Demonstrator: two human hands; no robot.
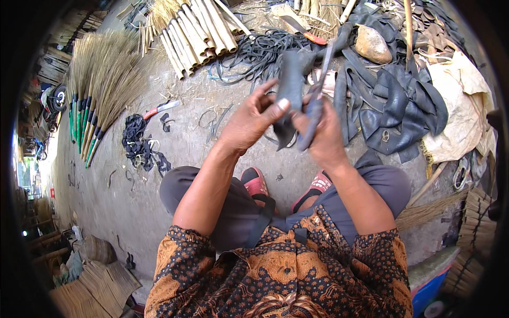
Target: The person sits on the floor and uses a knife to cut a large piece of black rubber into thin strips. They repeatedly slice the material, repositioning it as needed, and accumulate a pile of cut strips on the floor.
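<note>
A piece of black rubber sheet (pixel 290 79), slightly blurred, hangs upright in front of me. My left hand (pixel 245 123) is closed on its left edge, the thumb lying over the front. In my right hand (pixel 328 135) is a pair of scissors (pixel 315 114), its blades pointing away from me and its dark bluish handle under my fingers. The scissors are close beside the rubber's right edge; whether the blades touch it I cannot tell. Below my hands, the lower end of the rubber curls down.
Black rubber strips (pixel 260 53) lie ahead beside bamboo tubes (pixel 199 34). Rubber sheets (pixel 397 106), a stone (pixel 373 44) and a pale sack (pixel 458 100) are at right. Grass brooms (pixel 106 74), a red-handled knife (pixel 160 109) and black scraps (pixel 139 139) lie at left.
</note>
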